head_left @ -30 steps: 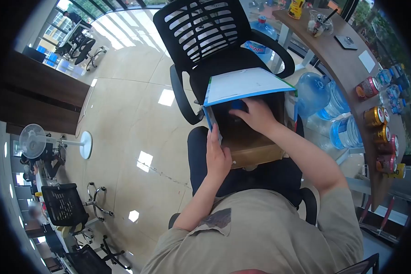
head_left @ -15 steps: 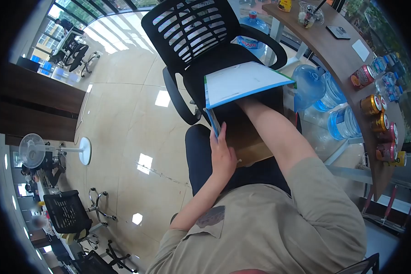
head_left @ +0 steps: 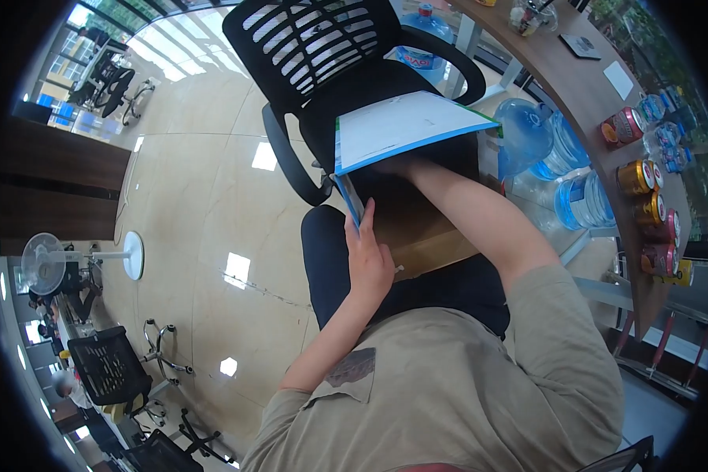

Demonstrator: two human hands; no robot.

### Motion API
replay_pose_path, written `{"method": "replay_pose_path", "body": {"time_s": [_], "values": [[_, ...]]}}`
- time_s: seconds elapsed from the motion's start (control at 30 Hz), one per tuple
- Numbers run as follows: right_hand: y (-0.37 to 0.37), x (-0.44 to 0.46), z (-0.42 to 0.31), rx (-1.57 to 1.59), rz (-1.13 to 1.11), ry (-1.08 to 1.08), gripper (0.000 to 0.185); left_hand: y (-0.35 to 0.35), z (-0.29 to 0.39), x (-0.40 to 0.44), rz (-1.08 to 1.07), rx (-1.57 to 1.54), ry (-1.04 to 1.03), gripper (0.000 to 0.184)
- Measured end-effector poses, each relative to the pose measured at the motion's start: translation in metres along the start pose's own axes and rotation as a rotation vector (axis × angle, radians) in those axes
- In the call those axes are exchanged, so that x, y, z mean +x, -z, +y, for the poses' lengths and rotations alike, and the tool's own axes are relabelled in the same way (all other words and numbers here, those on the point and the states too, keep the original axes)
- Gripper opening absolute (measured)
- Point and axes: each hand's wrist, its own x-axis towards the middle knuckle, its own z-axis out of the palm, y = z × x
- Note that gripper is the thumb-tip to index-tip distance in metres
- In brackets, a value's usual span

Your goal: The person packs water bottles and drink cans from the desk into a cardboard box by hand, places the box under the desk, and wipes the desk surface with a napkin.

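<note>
A white panel with blue edges and green corners (head_left: 409, 130) slants over the front of the black chair's seat. From its near left corner a narrow blue flap (head_left: 349, 198) hangs down, and the fingers of my left hand (head_left: 370, 259) are closed on the lower end of it. Brown cardboard (head_left: 429, 248), seemingly part of a box, lies over my legs below the panel. My right hand (head_left: 399, 167) reaches in under the panel; its fingers are hidden there, so what it touches cannot be seen.
The black mesh chair (head_left: 322, 55) stands straight ahead. Large water bottles (head_left: 519, 138) crowd the floor at right, below a brown table (head_left: 574, 110) with several cans (head_left: 636, 177) and small bottles. A white fan (head_left: 132, 256) and more office chairs (head_left: 110, 370) are on the left.
The whole view has shifted slightly, so most things sit a little further left and up. My left hand keeps its hold on the flap, and my right hand stays under the panel.
</note>
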Motion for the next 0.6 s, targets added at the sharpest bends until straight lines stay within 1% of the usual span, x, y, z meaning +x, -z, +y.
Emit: {"method": "replay_pose_path", "body": {"time_s": [0.07, 0.13, 0.17, 0.23, 0.27, 0.33, 0.37, 0.4, 0.43, 0.5, 0.53, 0.57, 0.6], "values": [[0.005, -0.012, -0.006, 0.017, 0.007, 0.002, 0.050, 0.001, 0.000, 0.003, -0.003, -0.002, -0.015, 0.082], [0.017, -0.034, -0.034, 0.186, -0.149, -0.189, 0.051, 0.005, 0.000, 0.006, -0.006, 0.007, -0.018, 0.082], [0.025, -0.037, -0.044, 0.191, -0.149, -0.192, 0.051, 0.007, 0.000, 0.008, -0.020, -0.008, 0.020, 0.082], [0.040, -0.042, -0.058, 0.294, -0.528, -0.232, 0.047, 0.012, 0.002, 0.013, -0.035, -0.027, 0.063, 0.081], [0.043, -0.045, -0.061, 0.296, -0.533, -0.237, 0.047, 0.015, 0.006, 0.015, -0.047, -0.051, 0.073, 0.081], [0.054, -0.053, -0.064, 0.621, -0.455, -0.259, 0.042, 0.021, 0.009, 0.021, -0.063, -0.086, 0.082, 0.081], [0.063, -0.064, -0.064, 0.729, -0.344, -0.309, 0.037, 0.024, 0.007, 0.024, -0.072, -0.042, 0.105, 0.080], [0.086, -0.073, -0.068, 0.727, -0.309, -0.290, 0.035, 0.028, 0.007, 0.027, -0.078, 0.002, 0.129, 0.079], [0.113, -0.081, -0.074, 0.721, -0.271, -0.267, 0.035, 0.032, 0.008, 0.032, -0.071, -0.018, 0.149, 0.078], [0.158, -0.116, -0.094, 0.827, -0.030, -0.272, 0.031, 0.041, 0.011, 0.043, -0.055, -0.068, 0.169, 0.078], [0.176, -0.135, -0.102, 0.938, 0.052, -0.272, 0.029, 0.043, 0.009, 0.046, -0.049, -0.109, 0.192, 0.078], [0.188, -0.156, -0.104, 1.049, 0.134, -0.272, 0.029, 0.043, 0.006, 0.049, -0.022, -0.095, 0.164, 0.079], [0.193, -0.183, -0.095, 1.158, 0.226, -0.264, 0.028, 0.044, 0.004, 0.053, -0.015, -0.104, 0.170, 0.079]]}}
